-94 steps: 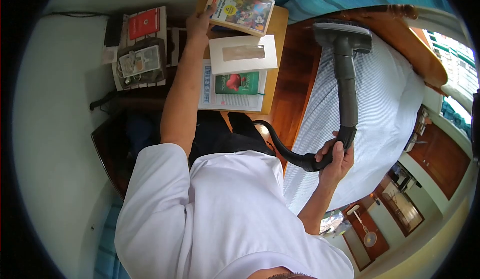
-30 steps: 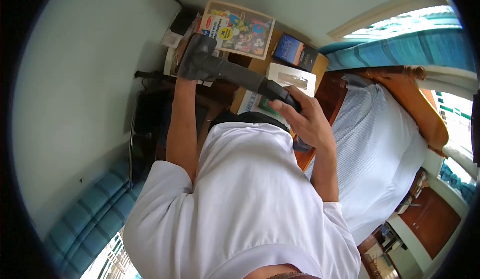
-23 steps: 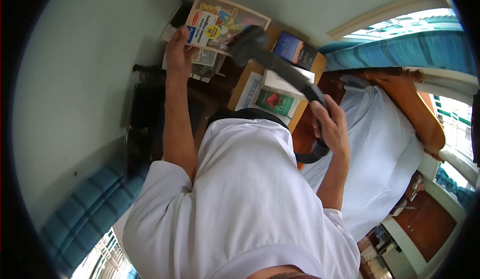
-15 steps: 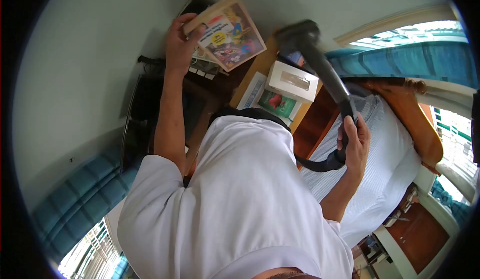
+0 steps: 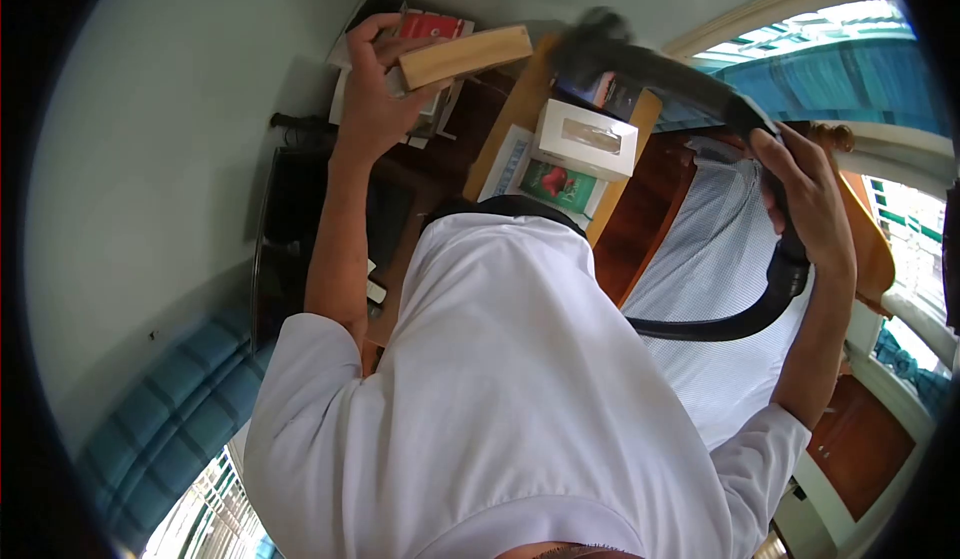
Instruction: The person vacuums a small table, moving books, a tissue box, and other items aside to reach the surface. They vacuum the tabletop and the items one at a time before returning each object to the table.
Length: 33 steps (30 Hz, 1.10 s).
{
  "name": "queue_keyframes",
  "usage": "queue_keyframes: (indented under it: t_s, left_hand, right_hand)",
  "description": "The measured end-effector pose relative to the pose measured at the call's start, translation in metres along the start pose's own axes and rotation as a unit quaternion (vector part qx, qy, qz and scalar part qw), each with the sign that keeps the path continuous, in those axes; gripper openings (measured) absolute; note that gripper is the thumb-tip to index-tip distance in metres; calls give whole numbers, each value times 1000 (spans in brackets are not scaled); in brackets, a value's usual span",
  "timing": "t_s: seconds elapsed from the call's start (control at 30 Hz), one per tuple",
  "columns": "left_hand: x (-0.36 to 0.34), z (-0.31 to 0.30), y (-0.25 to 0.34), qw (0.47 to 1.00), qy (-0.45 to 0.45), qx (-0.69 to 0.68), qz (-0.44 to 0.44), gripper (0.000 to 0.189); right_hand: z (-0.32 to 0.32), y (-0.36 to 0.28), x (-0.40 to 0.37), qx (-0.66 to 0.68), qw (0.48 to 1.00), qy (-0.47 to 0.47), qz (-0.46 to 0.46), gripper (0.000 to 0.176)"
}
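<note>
My left hand [image 5: 385, 99], at the upper left, is closed on a wooden box [image 5: 465, 57]. The box is turned so a plain wooden side faces me and its printed cover is out of sight. My right hand [image 5: 812, 194] grips the handle of a dark vacuum cleaner wand [image 5: 675, 77]. That wand reaches left above the furniture top, and its nozzle [image 5: 592, 44] is smeared by motion. A black hose [image 5: 725, 327] curves from the handle back towards my waist. Below the wand lies a white box with a clear window [image 5: 588, 137], on a green printed item [image 5: 560, 187].
Books and papers, one with a red cover [image 5: 430, 25], lie behind my left hand. A bed with a pale sheet [image 5: 705, 234] stands at the right, under a blue curtain [image 5: 840, 79]. A dark screen-like panel [image 5: 285, 229] stands by the left wall [image 5: 160, 159].
The wooden box has tipped from its colourful cover to its side, uncovering the red-covered item. My right hand has moved up and right, tilting the wand closer to level.
</note>
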<state>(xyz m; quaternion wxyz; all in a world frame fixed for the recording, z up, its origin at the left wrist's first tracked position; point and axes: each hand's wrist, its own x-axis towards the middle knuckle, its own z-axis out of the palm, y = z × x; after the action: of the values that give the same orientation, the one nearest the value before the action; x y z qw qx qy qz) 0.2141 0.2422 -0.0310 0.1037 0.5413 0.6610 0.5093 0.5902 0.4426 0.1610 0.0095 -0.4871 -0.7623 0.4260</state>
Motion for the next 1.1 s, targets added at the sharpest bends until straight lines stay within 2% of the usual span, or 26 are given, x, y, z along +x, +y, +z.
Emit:
queue_keyframes:
  t_s: [0.07, 0.1, 0.13, 0.2, 0.23, 0.3, 0.33, 0.4, 0.43, 0.47, 0.5, 0.53, 0.6, 0.67, 0.73, 0.8, 0.87, 0.93, 1.0, 1.07, 1.1]
  left_hand:
    - [-2, -14, 6, 999, 2, -4, -37, 81]
    - [-1, -20, 7, 997, 0, -7, -72, 74]
    - [-1, -21, 6, 997, 0, -8, -71, 74]
    - [2, -18, 1, 991, -2, -114, -68, 66]
    - [3, -13, -1, 991, -10, -117, -64, 66]
    - [6, -5, -7, 953, 50, -290, -67, 57]
    - [7, -2, -14, 954, 45, -290, -64, 57]
    - [7, -4, -31, 913, 114, -389, -56, 52]
    - [8, -8, -34, 914, 119, -385, -53, 52]
    - [9, -12, -36, 886, 156, -433, -53, 51]
    - [9, -17, -38, 855, 192, -479, -52, 51]
    - [9, -24, -38, 856, 195, -476, -50, 51]
    - [13, -39, -33, 867, 207, -448, -67, 62]
    - [15, -41, -30, 882, 184, -427, -76, 64]
    - [21, -30, -32, 843, 174, -502, -77, 64]
    - [24, -15, -23, 842, 134, -516, -84, 65]
    - [24, -4, -17, 816, 122, -557, -96, 62]
    - [20, -7, -22, 800, 131, -575, -111, 61]
    - [16, -22, -29, 787, 150, -587, -117, 60]
    - [15, -37, -37, 789, 163, -573, -151, 58]
    - [16, -41, -32, 790, 171, -570, -145, 58]
  right_hand:
    - [-5, 16, 1, -3, 1000, 22, 13, 47]
    - [-4, 19, -2, 24, 999, 43, 6, 46]
    - [-4, 20, -7, 52, 997, 63, 2, 45]
    - [7, 11, -15, 87, 994, 60, -24, 46]
    - [16, 2, -17, 138, 989, 32, -46, 47]
    - [28, 2, -13, 191, 978, -19, -85, 49]
    - [36, 7, -10, 210, 974, -42, -78, 47]
    - [47, 31, -4, 310, 944, -82, -80, 44]
    - [53, 41, -4, 292, 952, -84, -44, 43]
    - [59, 53, -6, 274, 958, -86, -9, 41]
    - [67, 69, -8, 311, 943, -115, 4, 39]
    - [71, 82, -12, 310, 943, -118, 1, 39]
    - [73, 97, -16, 320, 941, -108, 15, 40]
    - [65, 88, -20, 332, 939, -87, 0, 41]
    - [53, 67, -18, 378, 920, -68, -80, 43]
    - [51, 47, -17, 387, 915, -63, -96, 46]
    - [51, 33, -12, 354, 924, -101, -102, 48]
    - [54, 45, -8, 376, 914, -119, -94, 49]
    - [46, 68, -8, 343, 924, -172, -8, 47]
    - [49, 84, -16, 220, 965, -138, 32, 40]
    - [56, 94, -21, 204, 971, -117, 36, 38]
